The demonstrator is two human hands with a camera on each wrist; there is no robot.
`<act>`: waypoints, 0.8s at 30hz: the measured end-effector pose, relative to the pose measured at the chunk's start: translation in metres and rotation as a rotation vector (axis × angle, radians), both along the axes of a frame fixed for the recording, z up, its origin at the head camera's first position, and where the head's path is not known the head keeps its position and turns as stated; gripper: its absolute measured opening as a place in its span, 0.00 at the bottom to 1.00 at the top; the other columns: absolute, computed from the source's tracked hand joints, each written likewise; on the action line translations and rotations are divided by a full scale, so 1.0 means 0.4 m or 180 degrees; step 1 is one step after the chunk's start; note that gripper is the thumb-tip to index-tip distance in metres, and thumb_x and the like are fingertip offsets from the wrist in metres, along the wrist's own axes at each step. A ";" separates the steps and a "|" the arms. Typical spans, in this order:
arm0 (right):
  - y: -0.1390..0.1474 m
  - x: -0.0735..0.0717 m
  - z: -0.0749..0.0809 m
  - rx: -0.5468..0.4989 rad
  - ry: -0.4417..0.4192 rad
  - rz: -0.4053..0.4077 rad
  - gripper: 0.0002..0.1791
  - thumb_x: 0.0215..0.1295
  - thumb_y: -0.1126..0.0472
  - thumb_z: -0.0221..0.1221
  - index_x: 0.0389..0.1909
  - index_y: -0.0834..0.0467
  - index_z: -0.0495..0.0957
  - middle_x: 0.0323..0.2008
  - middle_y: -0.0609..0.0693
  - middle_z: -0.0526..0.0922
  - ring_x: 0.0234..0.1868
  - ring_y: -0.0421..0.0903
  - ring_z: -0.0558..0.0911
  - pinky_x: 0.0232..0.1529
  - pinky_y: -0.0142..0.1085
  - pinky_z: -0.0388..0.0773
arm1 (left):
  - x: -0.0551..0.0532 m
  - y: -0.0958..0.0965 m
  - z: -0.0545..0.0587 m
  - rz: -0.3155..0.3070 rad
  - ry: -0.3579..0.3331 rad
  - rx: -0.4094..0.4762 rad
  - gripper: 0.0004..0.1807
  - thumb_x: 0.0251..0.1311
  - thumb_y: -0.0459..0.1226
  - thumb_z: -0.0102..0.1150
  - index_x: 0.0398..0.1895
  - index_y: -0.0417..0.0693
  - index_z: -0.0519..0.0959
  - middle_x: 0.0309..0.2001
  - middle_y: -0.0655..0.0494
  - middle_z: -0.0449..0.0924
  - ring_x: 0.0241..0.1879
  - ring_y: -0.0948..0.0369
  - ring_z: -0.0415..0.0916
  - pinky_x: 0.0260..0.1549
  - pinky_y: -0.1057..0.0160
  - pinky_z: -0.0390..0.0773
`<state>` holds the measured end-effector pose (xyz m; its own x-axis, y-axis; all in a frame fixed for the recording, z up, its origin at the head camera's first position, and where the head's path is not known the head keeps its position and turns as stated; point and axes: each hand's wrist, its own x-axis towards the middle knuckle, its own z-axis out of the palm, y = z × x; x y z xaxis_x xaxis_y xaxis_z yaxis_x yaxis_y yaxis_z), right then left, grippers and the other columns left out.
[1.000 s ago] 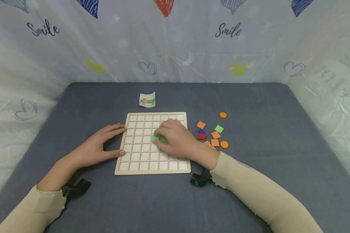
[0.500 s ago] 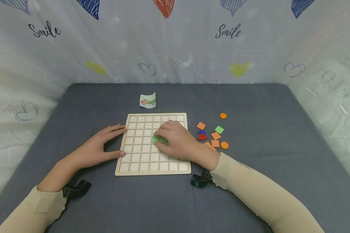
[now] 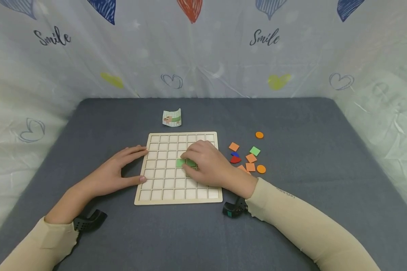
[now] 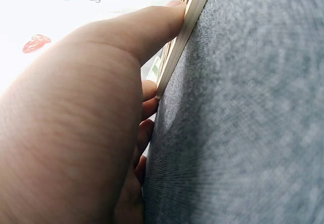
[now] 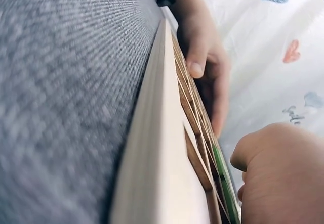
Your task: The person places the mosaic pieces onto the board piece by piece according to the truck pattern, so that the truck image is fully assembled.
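A pale wooden grid board (image 3: 156, 184) lies on the dark grey cloth. My left hand (image 3: 113, 171) rests at its left edge, thumb and fingertips touching the frame; the left wrist view shows the thumb (image 4: 162, 24) against the board's side. Over the board's middle is my right hand (image 3: 208, 165), fingers bent, with a gap between index finger and thumb. Beside its fingertips a light green square tile (image 3: 179, 163) sits in a cell. Another green tile (image 3: 191, 163) lies in the hand's shadow, partly covered. The right wrist view shows green (image 5: 223, 183) along the grid.
Right of the board lie loose pieces: several orange squares (image 3: 250, 166), a green square (image 3: 255, 151), a red piece (image 3: 235, 160), a blue piece (image 3: 235, 154) and orange discs (image 3: 261, 169). A small printed card (image 3: 172, 118) lies behind the board.
My right hand has drawn back slightly to the right, uncovering a little more of the green tiles. The left hand stays at the board's edge.
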<state>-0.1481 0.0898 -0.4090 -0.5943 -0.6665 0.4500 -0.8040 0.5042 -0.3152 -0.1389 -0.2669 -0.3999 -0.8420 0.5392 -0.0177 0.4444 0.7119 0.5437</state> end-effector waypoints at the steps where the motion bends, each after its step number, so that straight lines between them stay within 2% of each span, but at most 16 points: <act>1: 0.002 0.001 0.001 -0.0012 0.0029 0.0002 0.10 0.77 0.57 0.65 0.51 0.55 0.90 0.45 0.46 0.86 0.49 0.47 0.80 0.50 0.43 0.75 | 0.000 0.000 -0.001 0.0005 0.0011 -0.0003 0.49 0.67 0.56 0.77 0.86 0.56 0.66 0.86 0.49 0.58 0.85 0.36 0.47 0.74 0.23 0.54; 7: 0.014 0.006 0.002 -0.0093 0.0177 0.0000 0.10 0.76 0.58 0.64 0.50 0.57 0.90 0.44 0.47 0.86 0.49 0.48 0.81 0.50 0.44 0.77 | -0.004 -0.001 -0.007 -0.0005 0.0063 0.0028 0.49 0.66 0.56 0.78 0.86 0.57 0.67 0.85 0.51 0.59 0.85 0.37 0.48 0.74 0.23 0.55; 24: 0.078 0.035 0.005 -0.0201 0.0214 -0.0198 0.11 0.76 0.59 0.64 0.50 0.58 0.91 0.46 0.49 0.88 0.52 0.51 0.82 0.54 0.48 0.77 | -0.003 -0.003 -0.011 -0.0043 0.0066 0.0035 0.48 0.66 0.55 0.77 0.86 0.55 0.67 0.85 0.50 0.59 0.84 0.38 0.49 0.73 0.24 0.57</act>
<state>-0.1342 0.1211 -0.4070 -0.6007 -0.5983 0.5303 -0.7922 0.5346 -0.2943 -0.1403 -0.2683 -0.4043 -0.8348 0.5505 0.0056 0.4651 0.6998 0.5421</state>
